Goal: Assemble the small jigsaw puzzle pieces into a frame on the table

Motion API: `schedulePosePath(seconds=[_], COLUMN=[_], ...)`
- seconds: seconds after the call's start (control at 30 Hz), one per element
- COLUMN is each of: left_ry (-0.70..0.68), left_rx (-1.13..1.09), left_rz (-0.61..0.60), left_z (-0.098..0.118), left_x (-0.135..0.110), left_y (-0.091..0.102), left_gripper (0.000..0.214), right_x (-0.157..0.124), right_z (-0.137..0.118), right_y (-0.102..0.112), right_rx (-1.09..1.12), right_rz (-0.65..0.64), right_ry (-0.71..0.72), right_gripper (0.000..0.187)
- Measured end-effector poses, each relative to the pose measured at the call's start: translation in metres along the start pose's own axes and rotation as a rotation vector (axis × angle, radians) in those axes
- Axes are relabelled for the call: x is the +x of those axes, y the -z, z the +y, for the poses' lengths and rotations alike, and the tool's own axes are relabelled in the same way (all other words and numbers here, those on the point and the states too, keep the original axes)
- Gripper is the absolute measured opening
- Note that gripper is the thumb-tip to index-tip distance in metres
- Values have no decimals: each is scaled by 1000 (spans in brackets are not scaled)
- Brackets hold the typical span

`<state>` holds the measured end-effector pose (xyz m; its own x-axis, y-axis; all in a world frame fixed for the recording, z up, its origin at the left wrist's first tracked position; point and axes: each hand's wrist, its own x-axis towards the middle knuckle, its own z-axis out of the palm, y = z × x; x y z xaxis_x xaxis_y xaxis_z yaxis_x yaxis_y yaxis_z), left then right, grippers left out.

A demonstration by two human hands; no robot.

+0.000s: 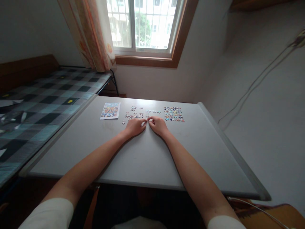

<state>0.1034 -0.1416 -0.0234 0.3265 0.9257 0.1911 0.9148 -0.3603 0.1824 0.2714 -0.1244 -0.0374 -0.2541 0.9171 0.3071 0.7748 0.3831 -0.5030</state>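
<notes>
Both my hands lie on the grey table (143, 159), knuckles up, and they meet in the middle. The fingers of my left hand (135, 126) are curled in, with the tips drawn together against the tips of my right hand (158, 125), which is curled the same way. The four or so fingertips (145, 121) crowd onto one spot on the tabletop. Whether a puzzle piece is pinched between them I cannot tell; it is too small to see.

Just beyond my fingertips lie the puzzle pieces, in three gatherings. Ahead of my left fingers is a loose scatter of pieces (134, 114), lying apart from one another. Straight ahead of where my fingertips meet is one short joined strip (152, 112). Ahead of my right fingers and a little outward is one dense patch of pieces (173, 114), many-coloured and packed close. The pieces in each are too small to count. One stray piece (123, 122) lies alone just left of my left knuckles.

Farther left, past the scatter, one picture card (110, 110) lies flat.

Well away to the left of my hands stands one bed (47, 101) with a checked cover. Far ahead of my fingers are one window (143, 25) and one curtain (92, 35).
</notes>
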Motion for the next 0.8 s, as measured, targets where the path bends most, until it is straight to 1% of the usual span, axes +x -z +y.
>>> schedulePosePath(seconds=[0.4,0.8], left_ry=[-2,2], left_rx=[-7,-8], left_rz=[7,-4], left_z=[0,-1], left_x=[0,0], left_y=[-1,0], left_gripper=[36,36], right_x=[0,0], right_z=[-1,-1], right_y=[1,1], right_rx=[-17,-13], right_rz=[-20,-12], right_ry=[-22,-16], right_gripper=[24,23])
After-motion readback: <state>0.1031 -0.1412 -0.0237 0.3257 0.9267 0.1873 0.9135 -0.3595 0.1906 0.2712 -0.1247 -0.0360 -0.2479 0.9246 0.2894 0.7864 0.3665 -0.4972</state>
